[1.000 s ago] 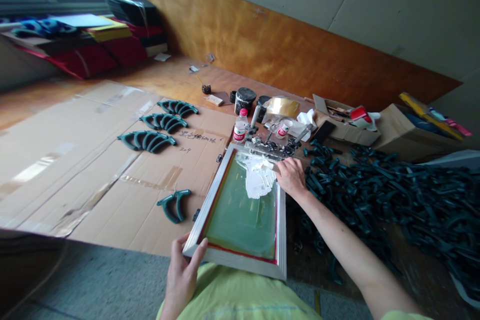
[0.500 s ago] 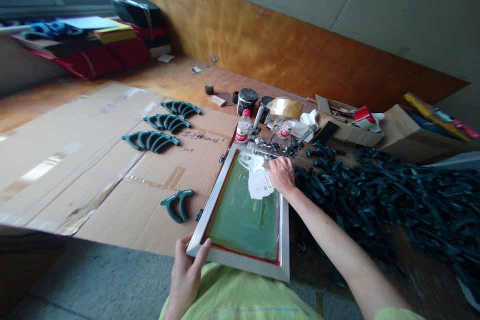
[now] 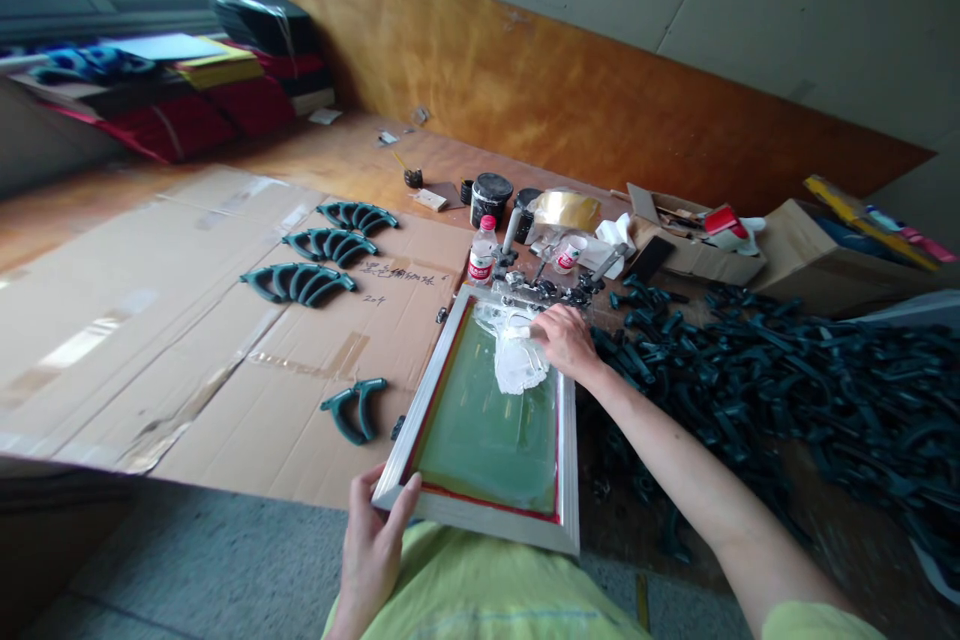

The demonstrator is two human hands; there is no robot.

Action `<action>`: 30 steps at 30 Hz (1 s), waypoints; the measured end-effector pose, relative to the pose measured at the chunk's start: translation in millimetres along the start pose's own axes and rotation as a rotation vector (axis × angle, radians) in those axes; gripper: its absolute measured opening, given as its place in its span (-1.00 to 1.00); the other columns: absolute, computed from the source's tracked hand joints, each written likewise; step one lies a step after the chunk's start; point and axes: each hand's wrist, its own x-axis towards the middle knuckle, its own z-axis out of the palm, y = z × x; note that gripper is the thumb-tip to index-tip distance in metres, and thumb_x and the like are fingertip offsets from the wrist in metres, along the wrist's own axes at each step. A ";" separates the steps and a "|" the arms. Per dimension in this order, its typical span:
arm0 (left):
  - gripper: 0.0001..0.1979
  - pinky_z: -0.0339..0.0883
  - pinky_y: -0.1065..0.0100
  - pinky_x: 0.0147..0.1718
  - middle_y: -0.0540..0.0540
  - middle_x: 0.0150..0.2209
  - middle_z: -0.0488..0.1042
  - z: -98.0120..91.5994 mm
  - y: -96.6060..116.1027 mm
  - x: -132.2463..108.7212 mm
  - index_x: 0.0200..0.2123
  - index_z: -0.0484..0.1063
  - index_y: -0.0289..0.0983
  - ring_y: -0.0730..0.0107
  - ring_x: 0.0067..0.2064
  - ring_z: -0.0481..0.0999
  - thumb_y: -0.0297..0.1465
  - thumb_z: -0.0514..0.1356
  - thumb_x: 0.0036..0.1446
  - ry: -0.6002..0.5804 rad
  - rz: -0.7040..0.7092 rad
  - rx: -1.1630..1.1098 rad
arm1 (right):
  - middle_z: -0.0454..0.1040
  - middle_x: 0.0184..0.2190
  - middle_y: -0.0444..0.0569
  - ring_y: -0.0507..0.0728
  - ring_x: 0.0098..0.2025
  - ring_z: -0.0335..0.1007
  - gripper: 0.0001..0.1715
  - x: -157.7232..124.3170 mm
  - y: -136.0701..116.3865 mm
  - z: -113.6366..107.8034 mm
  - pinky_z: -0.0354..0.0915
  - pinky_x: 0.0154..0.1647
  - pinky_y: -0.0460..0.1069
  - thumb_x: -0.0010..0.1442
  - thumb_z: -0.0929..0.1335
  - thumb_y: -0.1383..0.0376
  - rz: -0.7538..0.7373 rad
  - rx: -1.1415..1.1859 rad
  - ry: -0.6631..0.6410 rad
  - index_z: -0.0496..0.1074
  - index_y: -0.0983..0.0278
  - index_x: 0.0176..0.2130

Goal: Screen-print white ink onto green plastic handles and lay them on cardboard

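My left hand grips the near left corner of an aluminium screen-printing frame, which has green-coated mesh and red tape along its inner edge. The frame is tilted up toward me. My right hand sits over the top right of the mesh, pinching a small white-coated spatula. Its blade rests in a thick smear of white paste. The paste covers the upper middle of the mesh. The spatula's handle is hidden by my fingers.
Dark teal curved plastic parts lie in rows on flattened cardboard to the left. A large heap of similar parts lies to the right. Beyond the frame stand a plastic bottle, a black ink tin and cardboard boxes.
My right hand has shifted slightly up and left over the mesh, and the white paste now spreads wider near the spatula. My left hand still holds the same corner.
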 end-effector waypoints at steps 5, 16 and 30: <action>-0.38 0.29 0.31 -0.35 -0.02 -0.38 0.47 -0.9 0.4 0.0 -0.17 0.35 -0.25 0.28 -0.34 0.42 0.07 0.31 -0.17 0.005 -0.009 0.007 | 0.49 -0.32 -0.01 0.18 -0.13 0.24 -0.81 -7.9 -4.8 -1.1 0.03 -0.02 0.06 0.13 0.29 0.50 -0.030 -0.038 -0.025 0.42 0.25 -0.32; -0.41 0.29 0.32 -0.33 -0.01 -0.37 0.48 -2.0 -8.7 2.4 -0.15 0.35 -0.25 0.29 -0.34 0.43 0.05 0.30 -0.12 -0.002 0.009 0.024 | 0.48 -0.34 0.04 0.21 -0.16 0.25 -0.89 -6.7 -2.3 -0.8 0.04 -0.03 0.07 0.13 0.30 0.46 0.059 -0.093 -0.008 0.38 0.26 -0.35; -0.42 0.27 0.30 -0.31 0.00 -0.36 0.45 -2.3 -5.4 1.3 -0.15 0.33 -0.23 0.28 -0.32 0.41 0.05 0.29 -0.11 -0.005 0.006 0.040 | 0.48 -0.32 0.03 0.20 -0.14 0.23 -0.80 -14.6 -10.7 -1.8 0.01 0.04 0.07 0.09 0.27 0.51 0.002 -0.058 -0.030 0.39 0.26 -0.33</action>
